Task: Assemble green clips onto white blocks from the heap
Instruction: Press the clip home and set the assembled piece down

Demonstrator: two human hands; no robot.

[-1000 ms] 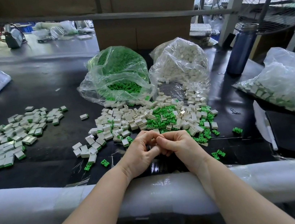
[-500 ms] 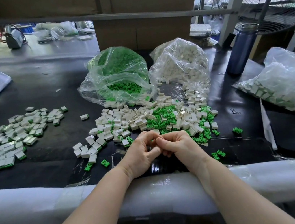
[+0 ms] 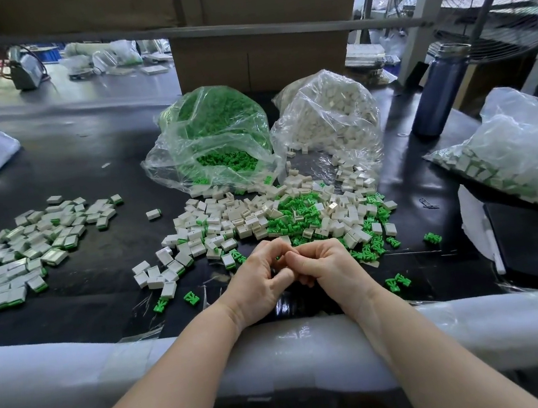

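Black table point(image 3: 59, 171): bag point(image 3: 217, 138) holds green clips, bag point(image 3: 328, 116) apparently white blocks.

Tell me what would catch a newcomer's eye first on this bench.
The bright bag of green clips stands at the back of the black table, with the bag of white blocks right beside it. In front of both spreads a mixed heap of loose blocks and clips. Nearest the viewer, the left hand and right hand meet, fingers curled together.

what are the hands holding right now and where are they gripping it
Cannot be told. The left hand and right hand are curled together fingertip to fingertip, just in front of the heap, and the fingers hide whatever lies between them.
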